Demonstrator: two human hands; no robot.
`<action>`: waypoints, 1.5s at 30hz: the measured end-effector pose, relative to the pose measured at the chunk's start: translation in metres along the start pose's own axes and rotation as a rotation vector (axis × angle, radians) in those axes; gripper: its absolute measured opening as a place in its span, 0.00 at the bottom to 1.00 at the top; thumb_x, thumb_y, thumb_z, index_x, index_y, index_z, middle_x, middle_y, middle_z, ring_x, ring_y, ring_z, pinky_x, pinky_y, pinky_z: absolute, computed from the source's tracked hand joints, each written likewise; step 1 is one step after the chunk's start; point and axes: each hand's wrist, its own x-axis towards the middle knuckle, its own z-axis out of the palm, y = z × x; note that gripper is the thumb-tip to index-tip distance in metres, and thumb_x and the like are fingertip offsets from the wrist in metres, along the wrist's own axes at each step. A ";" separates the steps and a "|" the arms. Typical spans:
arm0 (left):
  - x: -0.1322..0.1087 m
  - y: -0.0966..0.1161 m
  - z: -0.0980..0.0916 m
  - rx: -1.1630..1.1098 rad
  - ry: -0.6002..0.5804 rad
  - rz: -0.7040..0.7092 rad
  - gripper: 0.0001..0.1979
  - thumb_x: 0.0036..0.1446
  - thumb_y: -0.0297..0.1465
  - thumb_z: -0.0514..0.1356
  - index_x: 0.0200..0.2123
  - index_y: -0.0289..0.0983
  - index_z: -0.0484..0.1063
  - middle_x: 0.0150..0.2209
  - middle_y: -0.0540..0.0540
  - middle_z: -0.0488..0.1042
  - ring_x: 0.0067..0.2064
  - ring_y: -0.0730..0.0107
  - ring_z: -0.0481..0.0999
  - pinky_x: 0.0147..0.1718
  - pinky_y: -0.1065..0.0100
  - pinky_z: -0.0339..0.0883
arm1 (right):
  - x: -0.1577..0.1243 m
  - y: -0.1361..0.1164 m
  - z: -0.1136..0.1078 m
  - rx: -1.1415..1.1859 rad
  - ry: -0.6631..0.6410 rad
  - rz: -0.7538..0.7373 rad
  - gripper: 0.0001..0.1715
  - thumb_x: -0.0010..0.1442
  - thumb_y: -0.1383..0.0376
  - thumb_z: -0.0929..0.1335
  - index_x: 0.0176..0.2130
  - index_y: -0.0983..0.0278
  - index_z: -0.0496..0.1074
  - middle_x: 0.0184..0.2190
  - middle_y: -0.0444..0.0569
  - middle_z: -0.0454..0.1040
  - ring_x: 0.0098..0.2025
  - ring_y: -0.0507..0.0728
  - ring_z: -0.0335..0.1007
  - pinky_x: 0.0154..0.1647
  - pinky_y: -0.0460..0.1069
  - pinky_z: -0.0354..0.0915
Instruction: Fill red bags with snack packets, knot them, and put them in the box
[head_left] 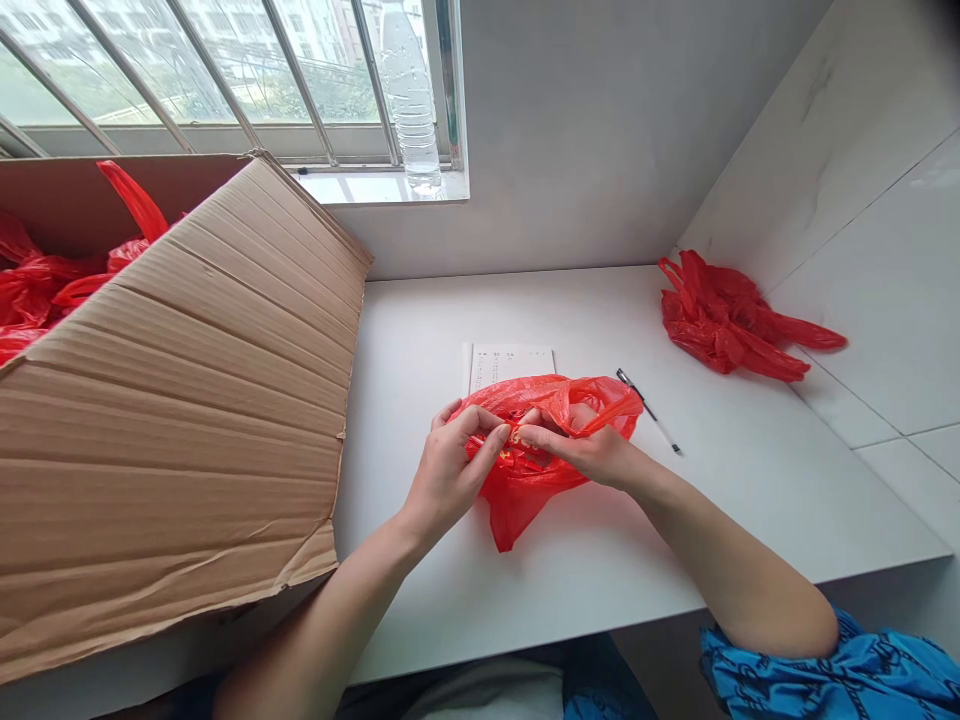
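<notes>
A thin red plastic bag point(525, 505) lies on the white table in front of me, its mouth spread open toward my hands. My left hand point(461, 455) pinches the bag's left side with thumb and forefinger. From the right, my right hand point(581, 445) reaches partly into the bag's mouth, its thumb and fingers closed near the left fingertips. Red film covers some of the right fingers. Between the hands, small yellowish marks show inside the bag; I cannot make out what they are on.
At left stands a large cardboard box point(187, 420) holding several red bags point(45, 285). A written paper point(510, 363) and a pen point(649, 412) lie behind the bag on the table point(420, 320). Another red bag point(727, 315) rests at back right. A water bottle point(411, 100) stands on the windowsill.
</notes>
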 end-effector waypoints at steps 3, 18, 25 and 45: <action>0.000 0.000 -0.001 -0.030 0.012 -0.035 0.10 0.66 0.36 0.55 0.34 0.40 0.71 0.33 0.54 0.76 0.35 0.74 0.74 0.65 0.57 0.50 | 0.001 0.000 0.002 -0.008 0.020 0.015 0.22 0.62 0.49 0.68 0.27 0.61 0.66 0.24 0.42 0.62 0.27 0.51 0.57 0.28 0.49 0.57; 0.001 0.007 -0.004 -0.096 -0.133 -0.105 0.18 0.67 0.40 0.52 0.26 0.38 0.67 0.28 0.51 0.71 0.35 0.71 0.69 0.55 0.60 0.57 | -0.001 -0.002 -0.006 0.062 -0.030 0.000 0.24 0.62 0.51 0.69 0.23 0.62 0.62 0.21 0.41 0.60 0.25 0.50 0.58 0.26 0.48 0.57; 0.002 0.003 -0.004 -0.103 -0.179 -0.054 0.17 0.68 0.38 0.50 0.28 0.38 0.66 0.29 0.51 0.72 0.34 0.71 0.70 0.54 0.62 0.61 | -0.005 -0.001 -0.006 -0.023 0.033 0.041 0.26 0.64 0.47 0.65 0.25 0.62 0.64 0.21 0.42 0.62 0.24 0.51 0.59 0.27 0.48 0.57; -0.027 0.022 -0.013 0.308 0.077 0.157 0.12 0.68 0.35 0.49 0.44 0.40 0.71 0.34 0.48 0.77 0.34 0.69 0.74 0.36 0.67 0.63 | -0.081 -0.052 -0.045 -0.505 0.093 -0.325 0.12 0.63 0.56 0.69 0.31 0.61 0.73 0.24 0.46 0.72 0.25 0.52 0.65 0.24 0.48 0.59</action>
